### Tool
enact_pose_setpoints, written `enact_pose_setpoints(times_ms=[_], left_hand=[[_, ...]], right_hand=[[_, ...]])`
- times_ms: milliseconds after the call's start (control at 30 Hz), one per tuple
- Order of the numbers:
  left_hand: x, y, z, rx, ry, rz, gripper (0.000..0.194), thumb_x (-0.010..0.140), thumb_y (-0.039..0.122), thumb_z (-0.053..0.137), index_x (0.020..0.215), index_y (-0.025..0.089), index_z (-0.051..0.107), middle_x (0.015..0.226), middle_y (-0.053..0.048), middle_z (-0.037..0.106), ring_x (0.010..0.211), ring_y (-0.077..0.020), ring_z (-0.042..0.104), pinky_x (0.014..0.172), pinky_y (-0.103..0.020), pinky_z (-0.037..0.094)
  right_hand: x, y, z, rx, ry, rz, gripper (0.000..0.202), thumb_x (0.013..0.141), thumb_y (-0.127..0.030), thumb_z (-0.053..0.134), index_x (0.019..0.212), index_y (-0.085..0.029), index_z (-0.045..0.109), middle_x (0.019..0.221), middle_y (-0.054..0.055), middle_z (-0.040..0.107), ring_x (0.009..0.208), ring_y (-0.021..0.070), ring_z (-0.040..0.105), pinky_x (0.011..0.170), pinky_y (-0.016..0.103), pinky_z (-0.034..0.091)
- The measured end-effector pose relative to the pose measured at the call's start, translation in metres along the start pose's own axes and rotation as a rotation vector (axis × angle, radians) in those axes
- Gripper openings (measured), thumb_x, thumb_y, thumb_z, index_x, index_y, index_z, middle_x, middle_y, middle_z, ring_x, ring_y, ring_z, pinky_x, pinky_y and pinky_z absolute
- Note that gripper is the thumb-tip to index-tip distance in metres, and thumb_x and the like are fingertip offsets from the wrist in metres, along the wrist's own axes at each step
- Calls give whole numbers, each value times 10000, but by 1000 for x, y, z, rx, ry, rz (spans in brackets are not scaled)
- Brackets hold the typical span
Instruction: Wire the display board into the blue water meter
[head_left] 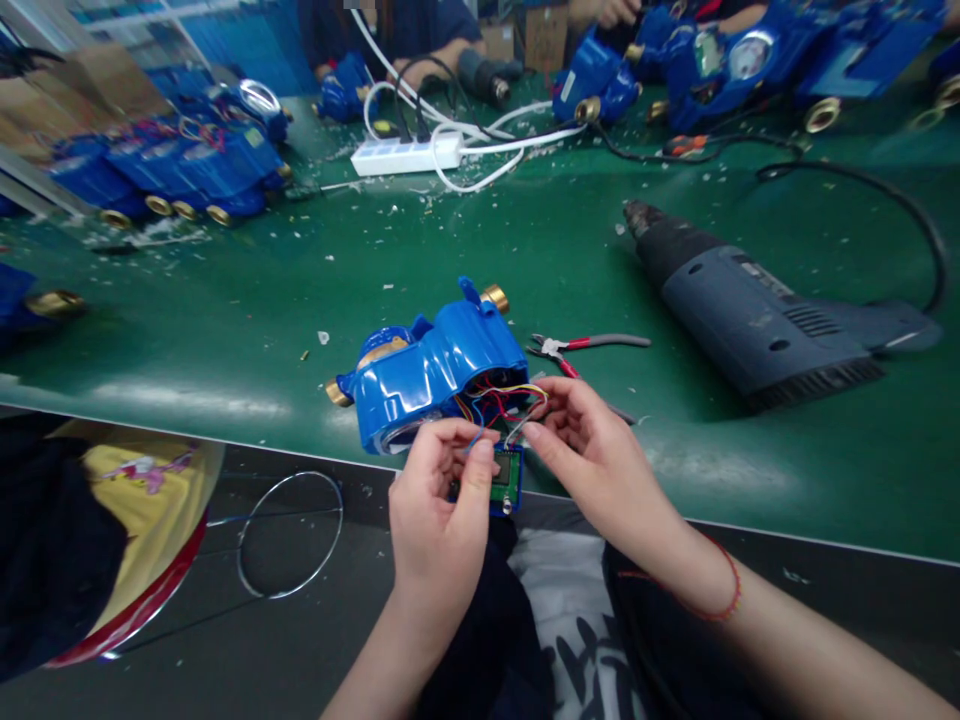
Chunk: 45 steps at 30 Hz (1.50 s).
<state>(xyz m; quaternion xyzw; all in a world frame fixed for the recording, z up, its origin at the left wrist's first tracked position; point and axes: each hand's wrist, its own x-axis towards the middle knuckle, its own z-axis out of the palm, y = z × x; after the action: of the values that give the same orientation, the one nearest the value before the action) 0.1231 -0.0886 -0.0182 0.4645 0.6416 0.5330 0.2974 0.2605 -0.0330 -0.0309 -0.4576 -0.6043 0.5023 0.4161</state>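
In the head view, much of the circuit board (508,482) is hidden: the left hand (439,490) covers its left side, so only the right part, green with a blue edge, shows below the opening of the blue housing (442,365). Inside that opening it is dark, and the thin coloured wires (499,400) cross so closely that I cannot tell where each one ends. The round face low on the housing is partly covered by the left hand, and a second person (390,40) across the table (375,250) is cut off by the top edge.

The left thumb and fingers are closed on the board, with a blue wire running by their tips. The right hand (589,440) is curled at the wires — thumb and forefinger a little apart at the tips, a grey wire reaching the thumb — but whether they pinch it I cannot tell.

The housing lies on its side at the table's near edge, a brass fitting at each end. Just right of it are the cutters (553,347), jaws open, one handle running behind the right hand. Farther right lies a heat gun (757,310); a white power strip (409,153) sits beyond the housing.
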Motion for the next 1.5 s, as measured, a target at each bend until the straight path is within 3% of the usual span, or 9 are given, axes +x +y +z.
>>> enact_pose_setpoints(times_ms=[133, 267, 633, 767, 900, 967, 1133, 1333, 1500], left_hand=[[3, 1, 5, 247, -140, 126, 160, 837, 111, 636, 977, 171, 689, 861, -18, 742, 599, -99, 612, 593, -213, 486], [7, 3, 7, 319, -150, 194, 141, 857, 91, 599, 909, 145, 719, 805, -27, 722, 590, -102, 580, 589, -224, 460], [7, 14, -1, -79, -171, -110, 86, 848, 185, 574, 766, 194, 600, 692, 15, 635, 561, -102, 544, 496, -198, 410], [7, 17, -7, -214, -183, -156, 52, 827, 193, 621, 778, 177, 628, 686, 0, 662, 494, -74, 494, 441, -172, 371], [7, 18, -9, -291, -193, -164, 68, 832, 190, 641, 767, 172, 639, 640, 31, 617, 456, -50, 481, 440, -150, 389], [7, 18, -10, -309, -205, -147, 84, 839, 170, 635, 755, 173, 633, 629, 44, 596, 461, -45, 496, 451, -143, 402], [4, 16, -14, -261, -244, -91, 80, 898, 180, 589, 825, 198, 615, 664, 47, 619, 525, -66, 594, 507, -154, 449], [4, 11, -15, 7, -134, 223, 91, 907, 171, 598, 854, 223, 651, 772, 19, 669, 667, -110, 618, 614, -208, 469], [7, 13, -14, -152, -113, 90, 106, 864, 196, 643, 759, 203, 659, 695, 17, 618, 581, -112, 575, 516, -206, 450]], right_hand=[[5, 1, 0, 37, -44, 30, 92, 815, -226, 600, 898, -186, 598, 812, 7, 604, 669, 123, 539, 610, 265, 448], [3, 2, 0, 58, -103, 51, 87, 827, -248, 601, 880, -183, 622, 798, 7, 621, 681, 130, 547, 623, 269, 443], [-2, -14, -4, 135, -132, 62, 150, 864, -290, 599, 777, -178, 549, 705, -19, 533, 612, 92, 490, 551, 220, 408], [-11, -11, 1, 90, 44, -98, 160, 843, -189, 596, 956, -220, 487, 829, -16, 497, 670, 111, 500, 564, 243, 424], [-22, -11, 5, -194, 247, -479, 301, 811, -98, 639, 1053, -239, 529, 888, -1, 501, 736, 137, 471, 616, 284, 405], [-22, -14, 6, -278, 179, -565, 195, 842, -99, 642, 988, -219, 595, 873, 11, 558, 770, 142, 506, 630, 287, 408], [-14, -21, 8, -264, 45, -485, 110, 873, -99, 623, 817, -194, 625, 756, -10, 583, 710, 115, 547, 594, 254, 419], [-8, -23, 7, -373, -71, -594, 118, 869, -83, 562, 828, -193, 576, 791, 10, 575, 756, 138, 564, 646, 264, 467], [-6, -21, 6, -275, -125, -571, 89, 905, -143, 583, 836, -197, 571, 796, 8, 575, 763, 138, 561, 655, 265, 466]])
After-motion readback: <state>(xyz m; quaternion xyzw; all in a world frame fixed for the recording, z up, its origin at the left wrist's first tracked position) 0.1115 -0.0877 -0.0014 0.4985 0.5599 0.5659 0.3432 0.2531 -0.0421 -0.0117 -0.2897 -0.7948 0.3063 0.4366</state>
